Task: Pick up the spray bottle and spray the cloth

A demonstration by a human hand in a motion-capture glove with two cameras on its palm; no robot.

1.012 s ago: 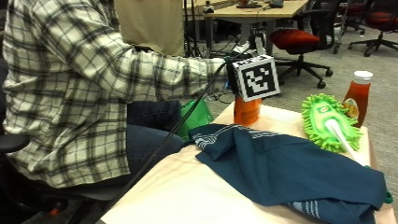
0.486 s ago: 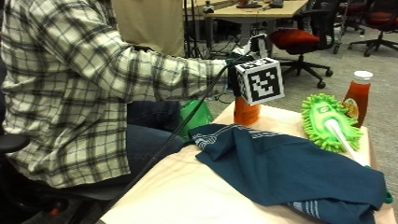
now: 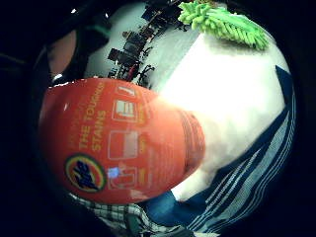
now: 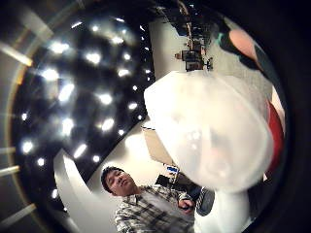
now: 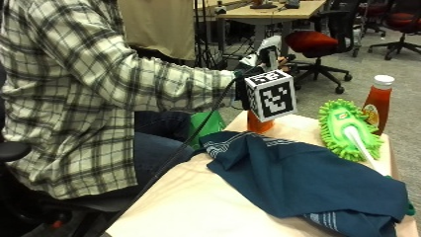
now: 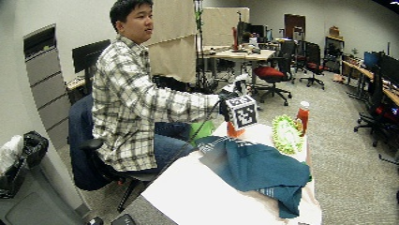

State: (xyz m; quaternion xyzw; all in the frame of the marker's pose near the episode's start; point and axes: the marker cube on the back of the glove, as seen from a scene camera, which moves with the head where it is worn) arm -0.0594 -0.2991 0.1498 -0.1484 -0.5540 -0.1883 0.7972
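Observation:
An orange spray bottle (image 5: 258, 123) with a white spray head (image 5: 268, 51) is upright at the table's far corner, next to the person. The gloved right hand (image 5: 242, 94) grips it around the neck, just under the head. The bottle's orange label (image 3: 123, 143) fills the little finger side palm view, and the white head (image 4: 209, 131) sits close in the thumb side view. I cannot tell whether its base touches the table. A dark blue cloth (image 5: 309, 182) with striped edges lies crumpled across the table's middle, its near fold just beside the bottle.
A green fluffy duster (image 5: 349, 128) lies at the far side of the table (image 5: 197, 207), and a ketchup bottle (image 5: 377, 101) stands behind it. Bare tabletop shows in front of the cloth. Office chairs and desks stand beyond.
The hand at the bottle's neck has sunk a little and turned slightly. Bottle, cloth and duster stay where they were.

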